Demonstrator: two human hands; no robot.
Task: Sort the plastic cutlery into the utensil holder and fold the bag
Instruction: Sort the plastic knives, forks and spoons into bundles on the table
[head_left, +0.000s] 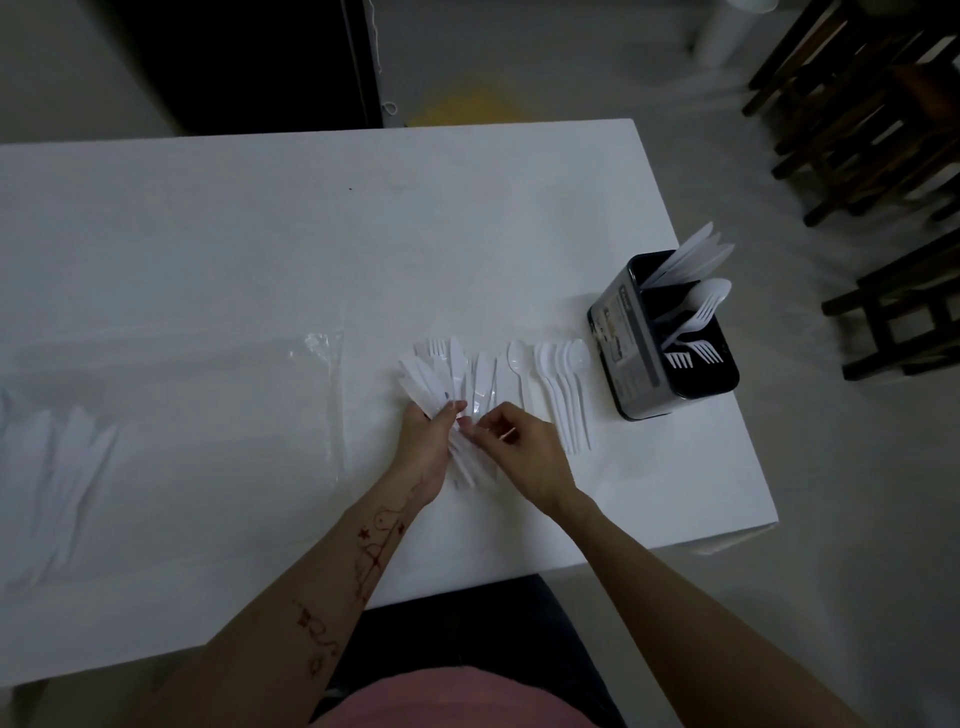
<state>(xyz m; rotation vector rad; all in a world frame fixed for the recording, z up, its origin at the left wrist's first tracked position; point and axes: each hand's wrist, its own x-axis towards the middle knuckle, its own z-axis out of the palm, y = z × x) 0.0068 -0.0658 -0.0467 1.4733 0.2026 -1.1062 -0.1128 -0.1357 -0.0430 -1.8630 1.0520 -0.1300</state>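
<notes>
A fanned bundle of white plastic knives and forks (447, 379) sits at the middle of the white surface (260, 249), its handles gathered in the left hand (428, 441), whose fingers curl round them. The right hand (519, 441) meets the bundle from the other side, thumb and fingertips pinching at the handles just beside the left hand's fingers; which single piece it has hold of cannot be told.

Just to the right of the bundle lies a row of white plastic spoons (563, 389), bowls pointing away from the person, handles toward them, lying side by side on the surface. One spoon lies a little apart, between the bundle and the rest of the row.

Near the right edge of the surface stands the black utensil holder (644, 343), upright, with a printed label on its near wall. Knives lean out of its far compartment; spoons and forks stand in the nearer part.

To the left, well apart from the hands, the clear plastic bag (208, 415) lies flat on the surface, with more white cutlery (62, 467) blurred inside its left end.
</notes>
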